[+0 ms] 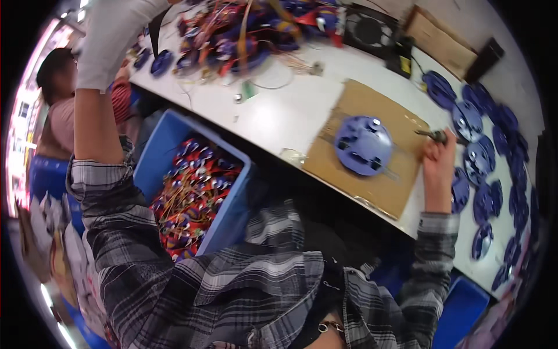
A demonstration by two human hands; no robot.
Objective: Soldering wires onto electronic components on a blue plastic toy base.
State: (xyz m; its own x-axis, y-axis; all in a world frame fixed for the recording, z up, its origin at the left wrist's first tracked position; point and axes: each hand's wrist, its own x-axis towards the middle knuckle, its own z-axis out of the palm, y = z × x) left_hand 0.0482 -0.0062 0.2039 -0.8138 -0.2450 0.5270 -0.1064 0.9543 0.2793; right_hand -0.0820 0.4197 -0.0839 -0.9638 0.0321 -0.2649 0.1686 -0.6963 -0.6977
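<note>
My right hand (pixel 439 156) is closed round a dark screwdriver-like tool (pixel 431 135), its narrow tip pointing left. Just left of that tip, a round purple-blue plastic housing (pixel 364 145) lies on a brown cardboard sheet (pixel 333 170); the tool is apart from it. Small dark clips and shiny spots show on the housing. My left arm reaches up and away, its hand (pixel 113 41) covered in white glove-like fabric and cut off by the top edge. Its fingers are out of sight, so I cannot tell what they hold. A black strap (pixel 156 29) hangs beside it.
A heap of wired blue and red parts (pixel 232 38) covers the far table. Below the edge stands a blue bin (pixel 232 192) of similar parts. Several purple-blue housings (pixel 478 160) line the right side. A black fan-like box (pixel 369 30) stands behind. Another person (pixel 61 110) sits far left.
</note>
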